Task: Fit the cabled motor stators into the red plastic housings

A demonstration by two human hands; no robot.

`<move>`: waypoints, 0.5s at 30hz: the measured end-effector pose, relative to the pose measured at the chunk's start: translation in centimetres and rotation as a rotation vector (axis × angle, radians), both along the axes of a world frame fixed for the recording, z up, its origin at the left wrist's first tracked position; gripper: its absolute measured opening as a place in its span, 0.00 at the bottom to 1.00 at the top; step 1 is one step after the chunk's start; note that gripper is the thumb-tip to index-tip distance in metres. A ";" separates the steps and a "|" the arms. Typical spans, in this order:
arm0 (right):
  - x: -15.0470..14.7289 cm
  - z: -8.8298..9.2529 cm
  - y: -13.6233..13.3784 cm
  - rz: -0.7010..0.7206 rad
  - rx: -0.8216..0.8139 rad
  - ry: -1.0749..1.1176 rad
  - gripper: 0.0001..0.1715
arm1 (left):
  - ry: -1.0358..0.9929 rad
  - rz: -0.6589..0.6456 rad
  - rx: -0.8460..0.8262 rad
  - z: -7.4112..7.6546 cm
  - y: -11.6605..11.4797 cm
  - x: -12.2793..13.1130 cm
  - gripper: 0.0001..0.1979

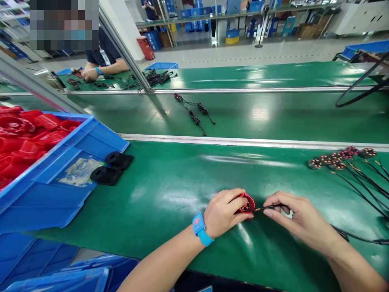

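Note:
My left hand (223, 211), with a blue wristband, is closed around a small red round housing (247, 204) resting on the green belt. My right hand (299, 219) pinches a thin black wire (264, 208) that runs into the housing's open side. The wire trails off to the right across the belt. Both hands sit near the front edge of the belt, a few centimetres apart.
A blue bin (60, 170) of red housings stands at left, with two black round parts (111, 168) beside it. Several wound coils with black leads (342, 159) lie at right. Loose cables (194, 111) lie on the middle belt. Another person (100, 61) works at the far left.

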State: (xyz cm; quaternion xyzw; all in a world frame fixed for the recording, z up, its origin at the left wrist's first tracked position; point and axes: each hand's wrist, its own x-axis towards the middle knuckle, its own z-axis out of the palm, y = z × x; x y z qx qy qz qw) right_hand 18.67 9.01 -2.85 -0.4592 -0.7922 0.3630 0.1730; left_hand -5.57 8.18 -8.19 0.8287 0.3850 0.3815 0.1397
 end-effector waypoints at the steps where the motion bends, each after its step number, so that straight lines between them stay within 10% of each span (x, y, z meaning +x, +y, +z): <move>1: 0.1 0.1 0.1 -0.001 -0.002 -0.002 0.11 | 0.021 -0.022 -0.021 0.0 0.0 0.0 0.15; 15: -1.7 -1.5 0.8 -0.178 0.059 0.264 0.10 | 0.167 -0.259 -0.121 0.6 0.3 -0.1 0.13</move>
